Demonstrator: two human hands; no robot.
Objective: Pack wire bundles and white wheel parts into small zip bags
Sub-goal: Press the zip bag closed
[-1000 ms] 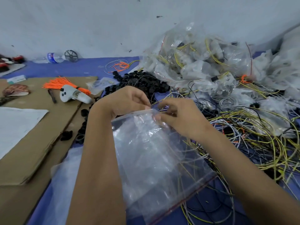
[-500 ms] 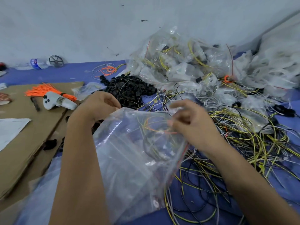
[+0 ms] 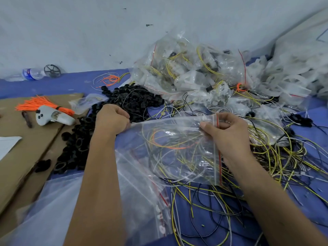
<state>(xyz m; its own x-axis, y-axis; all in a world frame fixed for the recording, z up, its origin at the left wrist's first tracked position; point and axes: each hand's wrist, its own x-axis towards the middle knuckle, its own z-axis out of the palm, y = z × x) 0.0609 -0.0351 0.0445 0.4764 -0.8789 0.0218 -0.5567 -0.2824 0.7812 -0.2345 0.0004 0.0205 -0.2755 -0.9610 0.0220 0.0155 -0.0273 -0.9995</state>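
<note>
I hold a clear zip bag (image 3: 179,150) with a red seal line stretched flat between both hands. My left hand (image 3: 112,118) pinches its left corner. My right hand (image 3: 229,132) grips the sealed end near the red strip. Through the bag I see loose yellow, white, black and orange wires (image 3: 266,157) lying on the blue cloth; I cannot tell whether any are inside it. A stack of empty zip bags (image 3: 142,201) lies under my left forearm. White wheel parts (image 3: 292,75) are heaped at the far right.
A pile of black rings (image 3: 131,102) sits behind my left hand. Packed bags (image 3: 191,75) are heaped against the wall. Cardboard (image 3: 21,148) at left carries a white controller (image 3: 51,117) and orange ties (image 3: 35,104). A water bottle (image 3: 32,73) lies by the wall.
My hands have moved apart and pulled one bag free of the stack, spreading it flat above the wires. My right hand has shifted right to the bag's sealed end.
</note>
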